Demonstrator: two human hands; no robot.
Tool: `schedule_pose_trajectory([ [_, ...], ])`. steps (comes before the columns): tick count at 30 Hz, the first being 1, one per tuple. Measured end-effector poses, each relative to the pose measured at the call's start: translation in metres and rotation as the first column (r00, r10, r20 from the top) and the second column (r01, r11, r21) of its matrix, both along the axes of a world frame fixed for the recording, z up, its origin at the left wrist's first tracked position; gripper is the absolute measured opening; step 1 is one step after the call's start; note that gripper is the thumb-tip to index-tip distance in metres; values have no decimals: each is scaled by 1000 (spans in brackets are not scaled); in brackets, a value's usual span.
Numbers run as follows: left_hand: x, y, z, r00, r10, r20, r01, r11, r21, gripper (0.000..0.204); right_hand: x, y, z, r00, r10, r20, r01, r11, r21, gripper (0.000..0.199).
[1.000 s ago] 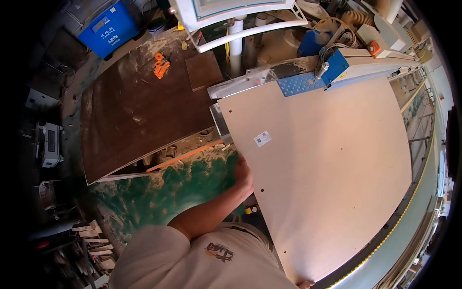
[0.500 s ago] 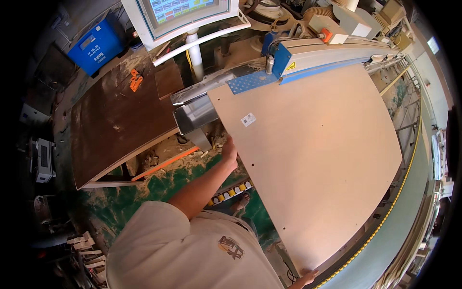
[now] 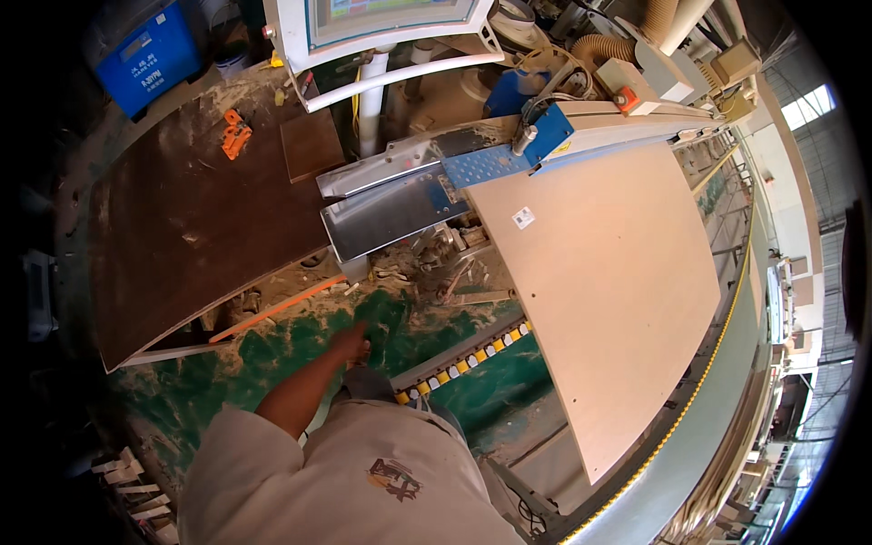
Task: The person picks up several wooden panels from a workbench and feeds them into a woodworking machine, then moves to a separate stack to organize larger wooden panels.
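Note:
A large pale wooden panel (image 3: 618, 291) with small drilled holes lies on the machine, its far edge at the blue guide below the long beam. It bears a white label (image 3: 522, 217) near its far left corner. Away from the panel, to its left, my left hand (image 3: 348, 345) hangs over the green floor. Motion smears its fingers, and I see nothing held in it. My right hand is out of the picture.
A dark brown board (image 3: 195, 213) on a stand carries an orange tool (image 3: 236, 134). Ahead are a control screen (image 3: 395, 18), a metal support plate (image 3: 391, 216) and the machine's beam (image 3: 627, 127). A roller strip (image 3: 463, 365) juts toward me, and a yellow-beaded conveyor (image 3: 677, 447) curves along the right.
My left hand has let go of the panel edge and moved left and nearer. My right hand has left the panel's near corner and the view. The panel sits farther from my body.

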State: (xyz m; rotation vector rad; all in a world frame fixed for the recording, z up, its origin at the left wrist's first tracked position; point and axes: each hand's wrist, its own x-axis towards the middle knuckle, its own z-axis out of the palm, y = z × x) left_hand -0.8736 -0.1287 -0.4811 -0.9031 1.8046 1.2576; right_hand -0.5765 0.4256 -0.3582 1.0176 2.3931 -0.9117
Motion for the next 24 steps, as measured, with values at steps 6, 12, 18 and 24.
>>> schedule_pose_trajectory([
  [6,166,-111,-112,964,-254,76,265,941,-211,77,-43,-35,24,997,-71,-26,66,985,-156,35],
  [12,141,-149,-115,920,-130,371,90,988,123,77,-74,-41,63,998,-58,-14,60,973,223,25],
  [18,68,-87,-49,800,-591,-101,566,800,-198,94,-64,-62,36,987,163,6,-157,942,298,41],
  [24,82,-27,-87,718,-652,-242,692,704,159,88,-134,-120,39,948,252,-193,-185,933,308,46],
])
